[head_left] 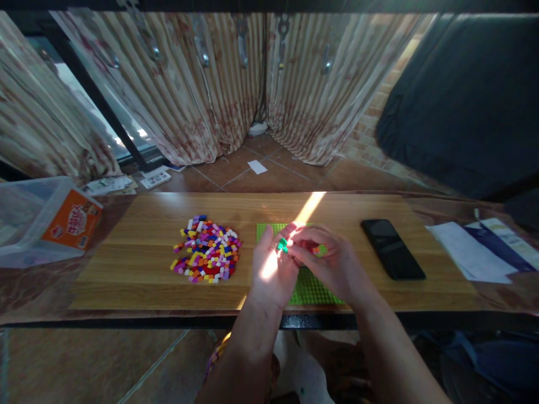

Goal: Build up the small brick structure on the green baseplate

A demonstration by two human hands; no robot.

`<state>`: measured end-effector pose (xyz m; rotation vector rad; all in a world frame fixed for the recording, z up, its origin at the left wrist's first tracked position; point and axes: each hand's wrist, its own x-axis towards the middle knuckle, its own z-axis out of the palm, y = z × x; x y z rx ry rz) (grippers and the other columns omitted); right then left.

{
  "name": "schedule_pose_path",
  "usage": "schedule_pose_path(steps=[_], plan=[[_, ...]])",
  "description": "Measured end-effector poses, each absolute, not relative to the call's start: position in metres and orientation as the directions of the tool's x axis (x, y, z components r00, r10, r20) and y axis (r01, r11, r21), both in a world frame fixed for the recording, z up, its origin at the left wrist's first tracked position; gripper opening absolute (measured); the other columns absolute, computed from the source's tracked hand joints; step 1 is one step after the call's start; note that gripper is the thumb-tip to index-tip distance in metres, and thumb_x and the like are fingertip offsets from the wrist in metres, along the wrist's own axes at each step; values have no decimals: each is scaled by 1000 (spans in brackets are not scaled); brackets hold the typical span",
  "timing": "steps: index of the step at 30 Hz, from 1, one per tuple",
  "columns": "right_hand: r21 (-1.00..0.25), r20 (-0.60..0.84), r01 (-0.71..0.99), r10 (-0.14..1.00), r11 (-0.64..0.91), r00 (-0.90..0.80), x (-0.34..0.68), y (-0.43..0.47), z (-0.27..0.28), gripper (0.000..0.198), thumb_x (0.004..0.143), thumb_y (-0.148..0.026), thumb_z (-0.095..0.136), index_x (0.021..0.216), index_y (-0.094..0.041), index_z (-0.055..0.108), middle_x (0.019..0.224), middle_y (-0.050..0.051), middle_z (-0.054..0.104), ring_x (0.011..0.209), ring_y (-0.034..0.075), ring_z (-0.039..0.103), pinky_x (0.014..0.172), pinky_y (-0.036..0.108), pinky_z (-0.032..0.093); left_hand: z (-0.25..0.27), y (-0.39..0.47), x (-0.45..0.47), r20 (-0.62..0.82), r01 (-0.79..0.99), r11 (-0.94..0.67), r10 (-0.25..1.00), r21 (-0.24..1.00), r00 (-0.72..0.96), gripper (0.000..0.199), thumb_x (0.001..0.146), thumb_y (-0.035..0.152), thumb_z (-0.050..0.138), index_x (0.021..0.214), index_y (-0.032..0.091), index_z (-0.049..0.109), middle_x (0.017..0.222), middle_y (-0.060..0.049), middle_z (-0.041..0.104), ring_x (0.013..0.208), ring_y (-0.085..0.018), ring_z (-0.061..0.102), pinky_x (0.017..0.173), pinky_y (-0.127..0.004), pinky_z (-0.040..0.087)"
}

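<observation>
My left hand (272, 275) is turned palm up, with its fingers curled. Small green toy bricks (282, 245) rest in it, at the fingers. From the right, my right hand (332, 258) reaches in with thumb and fingers pinched together close to these bricks; what sits between the fingertips is hidden. Beneath both hands lies a green studded baseplate (315, 292), largely covered by them. Some red, orange and light green bricks (320, 250) show behind the right hand's fingers.
A loose pile of many-coloured bricks (210, 252) lies left on the wooden tabletop (138, 252). To the right are a black phone (393, 249) and papers (471, 252). A clear plastic box (25, 224) with an orange label stands at far left.
</observation>
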<state>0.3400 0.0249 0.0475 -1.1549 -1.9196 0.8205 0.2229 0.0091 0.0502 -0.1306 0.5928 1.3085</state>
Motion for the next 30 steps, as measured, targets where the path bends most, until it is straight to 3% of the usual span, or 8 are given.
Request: schedule_pose_path(steps=[5,11,14,17,21,25,30], plan=[[-709,286,525,872,472,-397,331,21,48,11,82,-21,58,86,-23,67,94,3,67,90,17,61,78,31,47,51,7,224,-428,-936,269,891,225,153,41,94,37,34,90,7,62,82,-11,63,78,-16,64,66,-23,52],[-737,298,506,887,448,-352,339,26,48,14,86,-23,53,85,-23,67,92,2,69,87,16,62,79,31,48,45,9,226,-466,-937,243,879,250,104,31,91,29,40,89,7,62,84,-12,63,74,-14,62,68,-25,53],[-781,304,492,922,384,-239,359,34,43,17,85,-28,53,90,-22,69,91,4,70,83,17,64,75,31,50,43,12,223,-544,-931,207,839,302,10,24,88,23,45,85,7,63,83,-13,62,68,-12,60,61,-23,52],[-821,236,502,963,271,-132,381,42,34,17,80,-30,57,87,-20,70,86,5,72,78,18,65,72,33,51,41,15,218,-584,-905,145,801,401,-130,15,83,12,50,82,8,64,79,-10,62,58,-7,54,47,-16,43],[-802,106,573,984,169,-141,395,50,19,18,78,-30,58,82,-19,72,75,4,72,70,19,66,67,33,51,36,19,215,-583,-860,59,758,507,-292,16,80,6,48,77,9,63,71,-5,58,51,-5,48,40,-13,33],[-779,78,600,977,184,-198,394,54,8,19,78,-30,57,83,-18,72,74,4,72,70,19,66,67,33,50,35,19,216,-603,-867,96,755,490,-257,13,78,4,49,76,8,61,68,-5,55,50,-4,46,40,-13,32],[-783,139,595,983,184,-121,392,54,9,20,77,-30,58,84,-17,72,79,6,72,73,21,66,70,34,50,37,19,217,-640,-894,133,743,428,-196,11,77,4,51,74,9,60,68,-5,56,53,-6,50,44,-13,37]])
